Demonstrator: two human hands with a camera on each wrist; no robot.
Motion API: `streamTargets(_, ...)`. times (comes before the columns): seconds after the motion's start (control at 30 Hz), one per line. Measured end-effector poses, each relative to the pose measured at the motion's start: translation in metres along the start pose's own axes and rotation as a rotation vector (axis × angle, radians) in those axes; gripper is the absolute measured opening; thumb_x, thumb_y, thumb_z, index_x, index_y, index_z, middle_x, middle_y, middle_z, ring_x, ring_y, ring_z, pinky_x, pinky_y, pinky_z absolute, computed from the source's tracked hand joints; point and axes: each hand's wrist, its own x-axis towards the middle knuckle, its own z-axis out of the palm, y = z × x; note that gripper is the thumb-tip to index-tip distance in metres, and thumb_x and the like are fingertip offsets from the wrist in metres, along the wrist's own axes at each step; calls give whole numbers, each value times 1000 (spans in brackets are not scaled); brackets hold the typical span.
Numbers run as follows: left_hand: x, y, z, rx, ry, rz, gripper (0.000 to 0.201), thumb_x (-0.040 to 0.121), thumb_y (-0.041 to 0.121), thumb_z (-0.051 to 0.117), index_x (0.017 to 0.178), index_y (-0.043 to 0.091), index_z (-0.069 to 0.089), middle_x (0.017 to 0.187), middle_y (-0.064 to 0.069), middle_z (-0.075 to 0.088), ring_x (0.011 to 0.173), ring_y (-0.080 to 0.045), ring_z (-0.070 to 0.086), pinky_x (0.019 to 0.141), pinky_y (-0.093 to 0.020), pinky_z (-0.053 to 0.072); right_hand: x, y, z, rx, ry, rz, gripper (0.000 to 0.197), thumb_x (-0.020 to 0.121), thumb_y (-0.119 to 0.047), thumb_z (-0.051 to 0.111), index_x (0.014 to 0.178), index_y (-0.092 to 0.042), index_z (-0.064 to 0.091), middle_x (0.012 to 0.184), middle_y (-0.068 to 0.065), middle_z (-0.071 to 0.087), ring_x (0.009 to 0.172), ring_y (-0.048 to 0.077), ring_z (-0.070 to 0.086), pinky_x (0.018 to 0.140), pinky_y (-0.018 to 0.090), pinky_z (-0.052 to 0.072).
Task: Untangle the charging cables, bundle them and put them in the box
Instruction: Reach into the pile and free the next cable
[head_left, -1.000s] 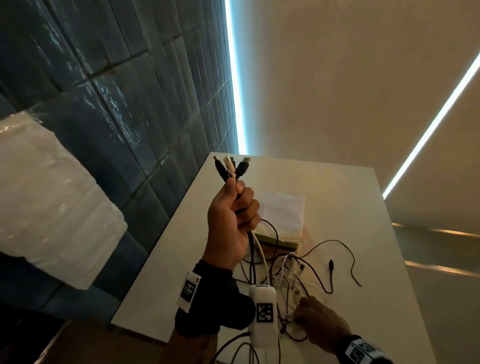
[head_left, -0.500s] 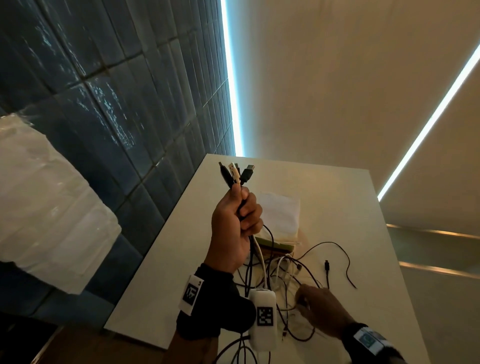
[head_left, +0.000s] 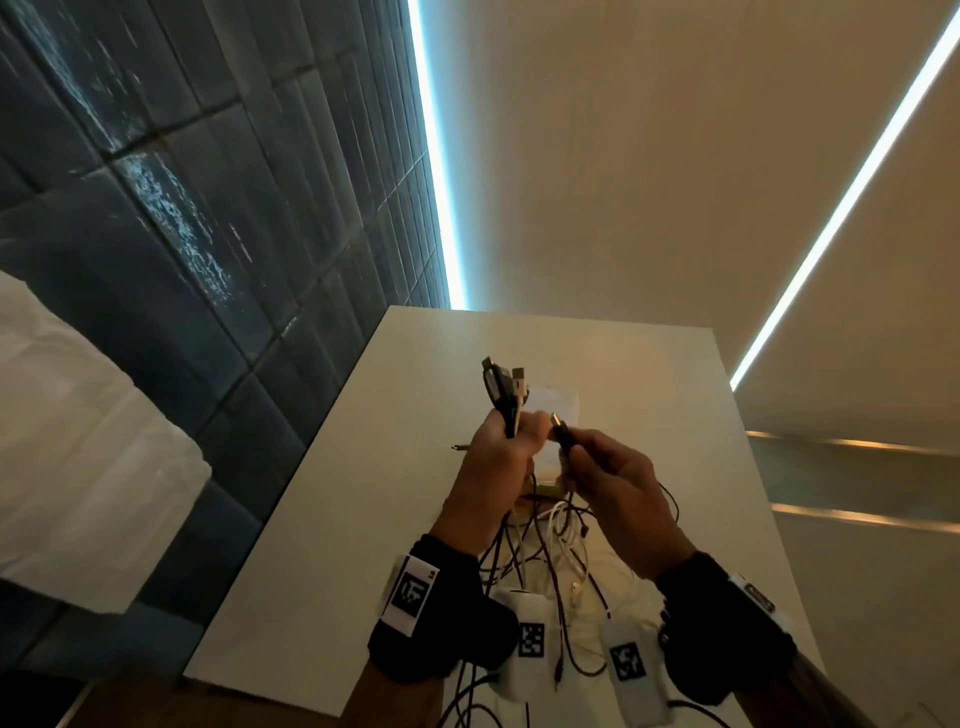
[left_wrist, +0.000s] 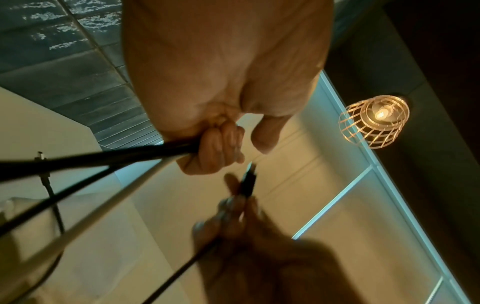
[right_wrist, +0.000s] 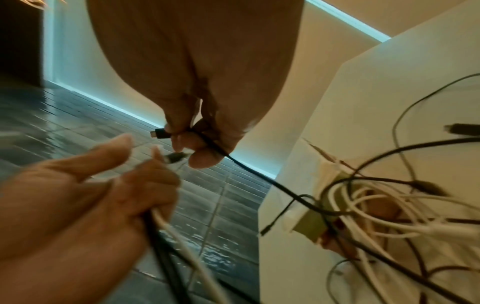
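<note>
The room was walled on one side with dark blue tile (head_left: 171, 223) and on the other with plain cream wall (head_left: 649, 156), a strip of cold light (head_left: 436, 182) running down the corner between them. A wire-caged lamp (left_wrist: 374, 121) glowed in the left wrist view. A white table (head_left: 322, 519) stood against the tile. On it lay the box (right_wrist: 309, 220), small and pale, with its lid open, and over and around it sprawled the tangle of black and white cables (head_left: 556, 540).

Above that heap, both hands were raised. The left hand (head_left: 493, 467) was fisted round a bunch of black and white cables (left_wrist: 109, 158), their plugs (head_left: 504, 379) sticking up past the knuckles, thumb held free. Just beside it, the right hand (head_left: 618, 483) pinched a black plug (right_wrist: 161, 133) between thumb and fingertips, its cord (right_wrist: 254, 170) trailing down into the tangle at the box.
</note>
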Motion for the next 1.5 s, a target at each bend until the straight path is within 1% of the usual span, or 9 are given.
streamTargets(0.1, 1, -7, 3, 41, -14, 12, 33, 93, 37, 60, 108, 7, 57, 76, -9, 59, 70, -25, 63, 61, -36, 56, 1, -10, 8, 33, -26, -24, 26, 95, 2, 49, 117, -2, 63, 91, 19, 62, 71, 23, 57, 70, 32, 55)
streamTargets(0.27, -2, -2, 4, -12, -114, 55, 26, 98, 32, 52, 103, 7, 56, 63, -3, 50, 53, -17, 50, 52, -31, 48, 0, -12, 16, 68, 34, -12, 16, 93, -8, 56, 101, 4, 50, 72, 17, 64, 59, 25, 61, 55, 35, 53)
streamTargets(0.37, -2, 2, 2, 29, -24, 110, 27, 100, 33, 48, 105, 9, 59, 65, 3, 50, 55, -12, 50, 53, -30, 49, -1, -9, 16, 7, -11, 2, 17, 91, -14, 58, 94, 1, 53, 68, 12, 64, 58, 23, 61, 55, 31, 52)
streamTargets(0.53, 0, 13, -8, -129, 42, 176, 25, 100, 32, 46, 98, 9, 54, 55, 8, 33, 45, -5, 28, 44, -19, 28, -8, 3, 14, -91, 32, -34, 18, 92, -12, 57, 81, 2, 62, 60, -3, 57, 53, 8, 48, 54, 20, 41)
streamTargets(0.77, 1, 15, -5, -76, 131, 180, 30, 101, 39, 36, 91, 20, 57, 66, 0, 41, 64, -18, 44, 65, -28, 46, 8, -22, 40, -107, -30, -123, 26, 89, -20, 58, 81, 3, 64, 57, -2, 49, 50, 8, 34, 48, 14, 35)
streamTargets(0.87, 0, 17, -8, -117, 160, 174, 33, 103, 36, 32, 89, 18, 56, 69, 3, 55, 71, -16, 56, 73, -35, 49, 10, -18, 38, -130, -79, -101, 25, 95, -13, 54, 80, 6, 62, 60, 12, 40, 49, 9, 34, 48, 11, 39)
streamTargets(1.07, 0, 26, -22, -449, 148, 156, 34, 104, 29, 34, 74, 15, 42, 58, 2, 23, 53, -13, 16, 51, -28, 21, 13, 9, 29, -273, -190, -14, 25, 97, 3, 49, 74, 0, 58, 64, -3, 52, 58, -4, 54, 62, 10, 45)
streamTargets(1.33, -3, 28, -34, -479, 160, 154, 35, 105, 27, 34, 75, 12, 45, 57, 2, 25, 46, -10, 19, 49, -30, 16, 17, 57, 15, -482, -137, -9, 26, 97, -3, 52, 72, -3, 58, 61, -16, 59, 66, -5, 58, 66, 11, 41)
streamTargets(1.5, -5, 31, -41, -506, 181, 170, 36, 104, 28, 34, 73, 13, 44, 57, 2, 25, 45, -10, 18, 46, -29, 14, 17, 84, 12, -504, -120, 25, 33, 97, -4, 52, 69, -20, 56, 62, -20, 59, 62, -4, 51, 63, 12, 38)
